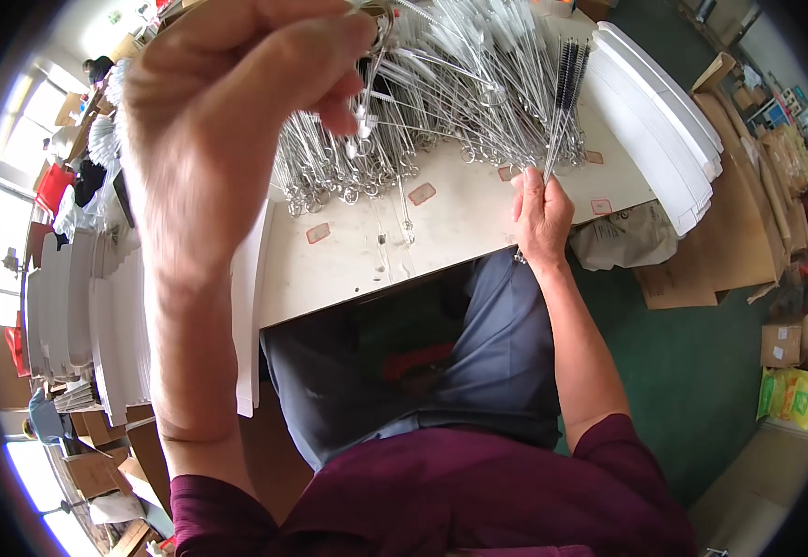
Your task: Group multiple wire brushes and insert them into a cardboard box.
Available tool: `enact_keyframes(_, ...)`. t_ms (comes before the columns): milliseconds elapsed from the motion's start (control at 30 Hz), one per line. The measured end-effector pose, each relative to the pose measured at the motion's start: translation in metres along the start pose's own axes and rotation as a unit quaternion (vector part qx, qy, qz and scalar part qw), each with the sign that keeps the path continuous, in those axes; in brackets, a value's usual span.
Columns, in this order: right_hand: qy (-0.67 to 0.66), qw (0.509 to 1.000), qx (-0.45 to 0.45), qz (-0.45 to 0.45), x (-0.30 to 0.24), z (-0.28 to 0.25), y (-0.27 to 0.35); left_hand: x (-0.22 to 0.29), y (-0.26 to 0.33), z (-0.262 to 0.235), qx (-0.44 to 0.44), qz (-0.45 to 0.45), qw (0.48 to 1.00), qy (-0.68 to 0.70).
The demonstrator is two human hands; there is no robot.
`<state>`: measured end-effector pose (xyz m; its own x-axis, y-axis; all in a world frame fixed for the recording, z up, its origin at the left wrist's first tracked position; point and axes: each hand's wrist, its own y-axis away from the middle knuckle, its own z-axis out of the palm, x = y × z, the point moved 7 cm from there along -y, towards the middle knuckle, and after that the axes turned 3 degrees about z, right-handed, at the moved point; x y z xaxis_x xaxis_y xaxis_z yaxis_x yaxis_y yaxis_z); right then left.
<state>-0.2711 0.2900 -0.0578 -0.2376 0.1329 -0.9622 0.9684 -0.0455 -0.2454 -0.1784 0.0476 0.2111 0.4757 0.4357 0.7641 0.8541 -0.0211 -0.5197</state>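
Brushes point(566, 102) stand upright out of the clenched right hand point(541, 218), wire heap point(441, 93) just left, left hand point(237, 111) pinching one wire.

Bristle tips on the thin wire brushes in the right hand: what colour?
Black bristles on silvery wire stems, gripped in the right hand; clearest in the head view.

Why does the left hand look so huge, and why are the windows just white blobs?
In the head view, the left hand is raised close to the fisheye lens, so it looms large and a little soft, while the right hand, gripping black bristle brushes, looks small. The windows at the left rim are blown out by daylight, and the worktable edges bend toward the dark rim.
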Motion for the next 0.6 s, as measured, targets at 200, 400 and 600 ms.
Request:
enact_keyframes(200, 0.002, 1.0, 0.008, -0.028, 0.0, 0.001, -0.002, 0.0, 0.01, -0.056, 0.071, 0.016, 0.996, 0.051)
enact_keyframes(400, 0.004, 0.999, 0.007, -0.034, -0.002, 0.001, -0.002, 0.007, 0.038, -0.062, 0.079, 0.056, 0.995, 0.038)
enact_keyframes(600, 0.034, 0.999, 0.009, -0.026, 0.0, -0.002, -0.003, -0.004, 0.05, -0.053, 0.079, -0.011, 0.997, 0.016)
